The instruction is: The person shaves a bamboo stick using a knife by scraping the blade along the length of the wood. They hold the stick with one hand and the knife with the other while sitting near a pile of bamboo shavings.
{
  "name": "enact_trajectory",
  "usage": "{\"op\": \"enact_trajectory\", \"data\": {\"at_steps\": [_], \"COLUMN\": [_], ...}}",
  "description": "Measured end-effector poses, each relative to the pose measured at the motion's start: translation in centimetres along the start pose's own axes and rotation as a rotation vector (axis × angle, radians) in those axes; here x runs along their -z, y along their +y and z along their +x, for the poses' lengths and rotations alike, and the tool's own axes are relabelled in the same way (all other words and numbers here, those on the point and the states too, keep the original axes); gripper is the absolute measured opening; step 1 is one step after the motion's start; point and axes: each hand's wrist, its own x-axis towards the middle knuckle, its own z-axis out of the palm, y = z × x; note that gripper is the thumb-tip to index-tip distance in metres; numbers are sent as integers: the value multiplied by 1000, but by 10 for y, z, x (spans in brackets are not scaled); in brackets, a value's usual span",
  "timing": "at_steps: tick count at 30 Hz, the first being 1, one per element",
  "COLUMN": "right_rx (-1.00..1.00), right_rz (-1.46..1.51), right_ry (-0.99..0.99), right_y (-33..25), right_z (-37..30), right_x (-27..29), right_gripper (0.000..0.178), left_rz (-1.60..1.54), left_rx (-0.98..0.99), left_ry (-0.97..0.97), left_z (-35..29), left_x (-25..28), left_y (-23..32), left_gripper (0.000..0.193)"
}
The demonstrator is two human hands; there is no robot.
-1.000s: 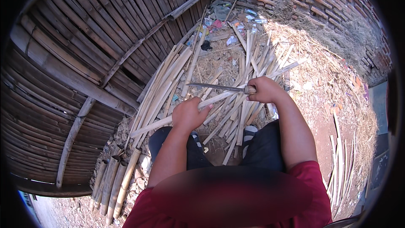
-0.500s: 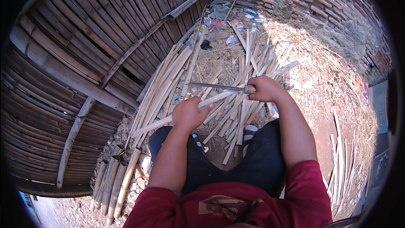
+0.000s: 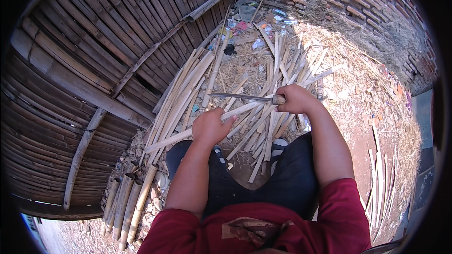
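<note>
My left hand is closed around a long pale bamboo strip, which slants from the lower left up to the far right, passing my right hand. In my right hand is the short wooden handle of a knife. Its narrow dark blade points left and lies across the strip, just beyond my left hand; whether the edge bites into the bamboo I cannot tell. Beneath both hands, a loose heap of split bamboo strips covers the ground between my feet.
A slatted bamboo wall rises on the left, with long bamboo strips lying along it. Thick bamboo poles lie at the lower left. A brick wall stands behind litter and straw. More thin strips lie at the right.
</note>
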Motion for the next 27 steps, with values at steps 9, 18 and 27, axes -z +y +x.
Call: {"op": "enact_trajectory", "data": {"at_steps": [9,18,27], "right_rx": [19,31,48], "right_rz": [11,16,-28], "right_ry": [1,2,-42], "right_y": [3,8,6], "right_z": [1,4,8], "right_x": [-3,-9,-12], "right_gripper": [53,54,52], "left_rz": [-13,9,9], "left_rx": [-7,-20,-62], "left_ry": [-8,-24,-48], "left_z": [-1,1,0], "left_x": [0,-1,-2], "left_y": [0,-1,-1], "left_gripper": [54,55,56]}}
